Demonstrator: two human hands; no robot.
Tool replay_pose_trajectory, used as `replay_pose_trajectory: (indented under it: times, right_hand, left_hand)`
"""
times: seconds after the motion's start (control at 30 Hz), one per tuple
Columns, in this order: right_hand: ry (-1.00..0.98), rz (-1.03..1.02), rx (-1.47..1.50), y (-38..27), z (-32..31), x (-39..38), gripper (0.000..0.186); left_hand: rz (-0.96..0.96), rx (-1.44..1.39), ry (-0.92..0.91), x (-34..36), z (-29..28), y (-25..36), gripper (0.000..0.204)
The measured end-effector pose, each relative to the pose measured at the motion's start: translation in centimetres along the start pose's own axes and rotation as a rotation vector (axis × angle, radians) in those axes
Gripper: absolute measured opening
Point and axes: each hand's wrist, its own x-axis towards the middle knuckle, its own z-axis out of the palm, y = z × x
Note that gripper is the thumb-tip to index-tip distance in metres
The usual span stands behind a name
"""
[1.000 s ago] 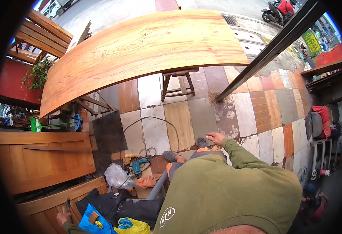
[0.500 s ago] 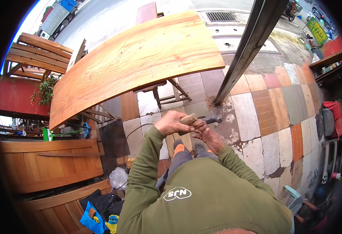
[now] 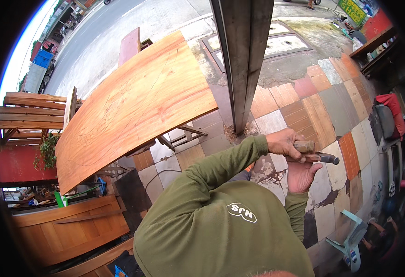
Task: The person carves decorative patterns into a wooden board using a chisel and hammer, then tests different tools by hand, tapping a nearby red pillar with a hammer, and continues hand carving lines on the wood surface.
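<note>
My left hand (image 3: 284,143) is closed around a short, worn wooden piece (image 3: 305,147) and a hammer (image 3: 330,159) lying alongside it. The hammer's dark, rounded head points right. What kind of tool the wooden piece belongs to, I cannot tell. Just below the hammer is my right hand (image 3: 301,177), palm turned up and thumb stretched out. Its fingertips are partly hidden behind the tools. Both hands are in front of me on the right, above the tiled floor (image 3: 304,111) and apart from the large wooden slab (image 3: 138,101).
The slab lies on trestle legs (image 3: 179,136) at the left. A metal post (image 3: 244,64) rises between it and my hands. Wooden panels (image 3: 73,226) stand at lower left. A pale plastic chair (image 3: 352,240) and a person's arms (image 3: 382,226) are at lower right.
The view has turned to the right, and the slab and post appear further left. Both hands have swung right with the hammer and wooden piece, which the left hand still grips.
</note>
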Motion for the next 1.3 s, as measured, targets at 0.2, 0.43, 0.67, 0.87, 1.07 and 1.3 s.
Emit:
replay_pose_trajectory:
  times: [0.2, 0.43, 0.67, 0.87, 1.07, 1.3]
  right_hand:
    - [0.146, -0.429, -0.400, -9.9, -2.8, 9.6, 0.037]
    - [0.762, -0.534, -0.917, -17.4, -12.8, 12.1, 0.027]
    - [1.248, -0.123, -1.014, -18.5, -30.2, 9.4, 0.025]
    - [1.095, 0.115, -1.046, -20.4, -36.3, 23.9, 0.027]
    - [0.433, 0.217, -1.456, -20.7, -41.5, 46.1, 0.031]
    - [0.256, 0.796, -1.555, -14.0, -28.9, 63.1, 0.025]
  left_hand:
    - [0.090, 0.048, -0.138, 14.3, -1.5, 1.4, 0.023]
    - [0.120, 0.226, 0.326, 24.9, -10.6, 2.1, 0.029]
    - [0.122, 0.097, 0.896, 30.0, -20.4, 4.3, 0.032]
    - [0.192, 0.212, 1.429, 27.2, -31.1, 2.3, 0.034]
    - [0.079, 0.278, 1.835, 21.8, -38.7, 2.9, 0.051]
    - [0.062, 0.369, 2.157, 15.3, -41.2, 4.9, 0.046]
